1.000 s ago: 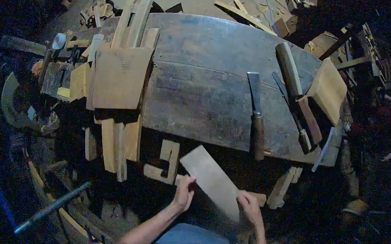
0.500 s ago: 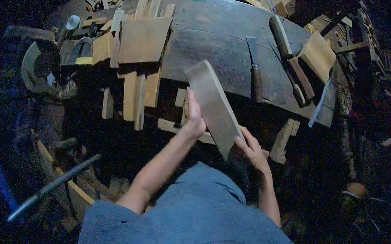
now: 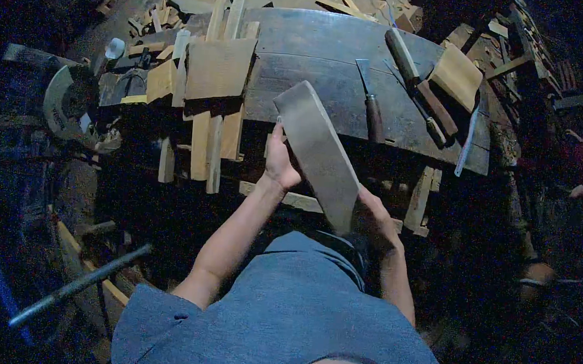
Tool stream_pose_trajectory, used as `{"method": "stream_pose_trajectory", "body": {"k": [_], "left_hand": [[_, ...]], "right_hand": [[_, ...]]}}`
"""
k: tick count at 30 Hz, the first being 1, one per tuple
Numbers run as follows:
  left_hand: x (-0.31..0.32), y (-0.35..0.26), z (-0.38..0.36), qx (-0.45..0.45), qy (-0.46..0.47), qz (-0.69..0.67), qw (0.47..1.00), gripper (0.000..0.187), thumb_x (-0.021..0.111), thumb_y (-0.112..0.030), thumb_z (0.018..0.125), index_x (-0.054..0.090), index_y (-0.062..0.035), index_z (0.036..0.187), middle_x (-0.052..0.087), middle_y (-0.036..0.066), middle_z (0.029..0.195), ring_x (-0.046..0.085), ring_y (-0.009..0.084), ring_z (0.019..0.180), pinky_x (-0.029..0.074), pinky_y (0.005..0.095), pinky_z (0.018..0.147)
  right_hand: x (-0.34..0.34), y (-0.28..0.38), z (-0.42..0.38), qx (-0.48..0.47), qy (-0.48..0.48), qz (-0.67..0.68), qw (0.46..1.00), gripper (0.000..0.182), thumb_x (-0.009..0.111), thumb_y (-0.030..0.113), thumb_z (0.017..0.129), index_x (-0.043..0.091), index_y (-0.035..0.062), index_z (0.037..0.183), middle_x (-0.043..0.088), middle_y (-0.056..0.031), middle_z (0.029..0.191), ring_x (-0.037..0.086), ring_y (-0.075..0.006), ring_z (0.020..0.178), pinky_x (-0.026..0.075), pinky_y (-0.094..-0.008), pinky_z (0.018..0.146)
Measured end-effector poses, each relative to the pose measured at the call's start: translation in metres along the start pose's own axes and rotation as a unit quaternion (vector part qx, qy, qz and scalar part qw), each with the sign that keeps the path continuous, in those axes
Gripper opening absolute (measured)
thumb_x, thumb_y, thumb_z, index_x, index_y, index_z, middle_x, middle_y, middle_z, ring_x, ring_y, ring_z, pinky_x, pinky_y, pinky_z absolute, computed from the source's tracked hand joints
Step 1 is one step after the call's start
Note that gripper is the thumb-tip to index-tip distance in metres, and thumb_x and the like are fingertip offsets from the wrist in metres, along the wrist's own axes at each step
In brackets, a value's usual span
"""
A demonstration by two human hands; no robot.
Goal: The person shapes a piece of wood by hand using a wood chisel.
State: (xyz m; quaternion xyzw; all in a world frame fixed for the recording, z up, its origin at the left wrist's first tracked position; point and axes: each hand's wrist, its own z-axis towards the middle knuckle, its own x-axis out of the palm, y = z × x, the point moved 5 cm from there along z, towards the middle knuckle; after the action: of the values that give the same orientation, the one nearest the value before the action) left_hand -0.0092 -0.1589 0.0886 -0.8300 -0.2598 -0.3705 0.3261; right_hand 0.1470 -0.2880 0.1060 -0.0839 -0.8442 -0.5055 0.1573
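Observation:
A long wooden board [image 3: 317, 153] with a curved far end is tilted between my hands, in front of the bench's near edge. My left hand [image 3: 279, 159] supports its left edge, fingers running up along the side and partly hidden behind the board. My right hand [image 3: 380, 222] holds the lower right edge; its fingers are in shadow and blurred. Beyond the board, a chisel [image 3: 371, 110] with a dark wooden handle lies on the workbench [image 3: 307, 54].
Stacked wood pieces [image 3: 219, 69] overhang the bench at left. Toward the right lie a dark wooden tool [image 3: 435, 111], a pale block [image 3: 456, 75] and a thin metal strip [image 3: 468, 143]. A metal bar [image 3: 81, 286] juts in at lower left. A person's red sleeve [image 3: 580, 158] shows at far right.
My view has shifted slightly. The board stays in both hands, tilted much as before. My right thumb, earlier on the board's face, no longer shows there, and that hand has turned into shadow.

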Motion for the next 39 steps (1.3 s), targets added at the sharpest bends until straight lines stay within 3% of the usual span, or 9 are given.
{"method": "stream_pose_trajectory", "body": {"k": [2, 8, 10, 14, 17, 22, 28, 33, 39], "left_hand": [[0.007, -0.008, -0.003, 0.026, 0.047, 0.001, 0.999, 0.062, 0.038, -0.057, 0.093, 0.053, -0.0061, 0.125, 0.060, 0.011, 0.120, 0.056, 0.0277, 0.113, 0.044, 0.0451, 0.099], [0.015, -0.016, 0.014, 0.004, 0.151, -0.083, 0.985, 0.068, 0.053, -0.061, 0.086, 0.053, -0.0052, 0.125, 0.060, 0.012, 0.122, 0.058, 0.0285, 0.110, 0.044, 0.0443, 0.099], [0.029, -0.021, 0.014, 0.009, 0.140, -0.061, 0.988, 0.068, 0.057, -0.062, 0.083, 0.056, -0.0056, 0.122, 0.062, 0.012, 0.118, 0.061, 0.0280, 0.104, 0.048, 0.0454, 0.094], [0.020, -0.023, 0.023, 0.008, 0.095, -0.064, 0.993, 0.066, 0.057, -0.065, 0.081, 0.059, -0.0086, 0.116, 0.063, 0.010, 0.113, 0.063, 0.0261, 0.100, 0.050, 0.0457, 0.089], [0.010, -0.030, 0.026, 0.047, 0.042, -0.013, 0.998, 0.066, 0.054, -0.068, 0.081, 0.058, -0.0119, 0.114, 0.063, 0.009, 0.108, 0.063, 0.0248, 0.098, 0.051, 0.0450, 0.088], [-0.020, -0.039, 0.030, 0.124, -0.027, 0.044, 0.991, 0.069, 0.047, -0.074, 0.081, 0.055, -0.0143, 0.115, 0.062, 0.007, 0.102, 0.061, 0.0235, 0.096, 0.050, 0.0441, 0.087], [-0.049, -0.048, 0.033, 0.156, -0.132, 0.015, 0.979, 0.078, 0.039, -0.077, 0.082, 0.046, -0.0158, 0.129, 0.054, 0.008, 0.121, 0.052, 0.0268, 0.111, 0.042, 0.0443, 0.096], [-0.056, -0.046, 0.031, 0.173, -0.180, 0.009, 0.968, 0.068, 0.033, -0.071, 0.088, 0.053, -0.0132, 0.118, 0.061, 0.009, 0.108, 0.059, 0.0259, 0.101, 0.048, 0.0422, 0.089], [-0.041, -0.003, 0.024, 0.101, -0.058, 0.006, 0.993, 0.071, 0.023, -0.067, 0.091, 0.053, -0.0079, 0.117, 0.063, 0.014, 0.100, 0.063, 0.0272, 0.090, 0.052, 0.0441, 0.082]], "right_hand": [[0.005, 0.002, -0.003, 0.030, 0.002, 0.150, 0.988, 0.058, 0.049, 0.036, 0.093, 0.044, -0.0018, 0.137, 0.047, -0.0098, 0.139, 0.040, -0.0191, 0.130, 0.026, -0.0309, 0.110], [-0.002, -0.010, -0.005, 0.081, -0.154, 0.246, 0.953, 0.052, 0.044, 0.043, 0.095, 0.056, 0.0002, 0.122, 0.062, -0.0113, 0.115, 0.062, -0.0227, 0.100, 0.048, -0.0319, 0.090], [0.039, 0.025, -0.015, 0.086, 0.164, 0.408, 0.894, 0.048, 0.047, 0.040, 0.095, 0.053, 0.0030, 0.126, 0.063, -0.0131, 0.111, 0.065, -0.0239, 0.092, 0.054, -0.0336, 0.080], [0.039, 0.001, -0.006, 0.058, 0.115, 0.429, 0.894, 0.049, 0.047, 0.042, 0.096, 0.053, 0.0036, 0.125, 0.063, -0.0167, 0.109, 0.065, -0.0232, 0.096, 0.055, -0.0314, 0.078], [0.035, -0.003, -0.001, 0.084, -0.120, 0.139, 0.979, 0.052, 0.046, 0.045, 0.095, 0.053, 0.0035, 0.127, 0.063, -0.0113, 0.105, 0.063, -0.0190, 0.090, 0.052, -0.0319, 0.074], [0.043, -0.008, 0.008, 0.033, -0.130, 0.091, 0.987, 0.058, 0.049, 0.047, 0.094, 0.048, 0.0042, 0.133, 0.059, -0.0097, 0.117, 0.059, -0.0182, 0.101, 0.048, -0.0298, 0.083], [0.055, 0.006, 0.011, -0.056, -0.115, -0.344, 0.930, 0.081, 0.064, 0.045, 0.085, 0.031, -0.0035, 0.142, 0.047, -0.0233, 0.132, 0.047, -0.0304, 0.124, 0.037, -0.0365, 0.102], [0.059, 0.006, 0.015, -0.025, -0.120, -0.346, 0.930, 0.091, 0.071, 0.045, 0.077, 0.030, -0.0048, 0.142, 0.046, -0.0257, 0.131, 0.048, -0.0335, 0.122, 0.038, -0.0376, 0.101], [0.068, 0.008, 0.026, -0.032, -0.159, -0.358, 0.919, 0.089, 0.070, 0.042, 0.077, 0.031, -0.0042, 0.142, 0.041, -0.0226, 0.137, 0.042, -0.0310, 0.128, 0.032, -0.0380, 0.106]]}}
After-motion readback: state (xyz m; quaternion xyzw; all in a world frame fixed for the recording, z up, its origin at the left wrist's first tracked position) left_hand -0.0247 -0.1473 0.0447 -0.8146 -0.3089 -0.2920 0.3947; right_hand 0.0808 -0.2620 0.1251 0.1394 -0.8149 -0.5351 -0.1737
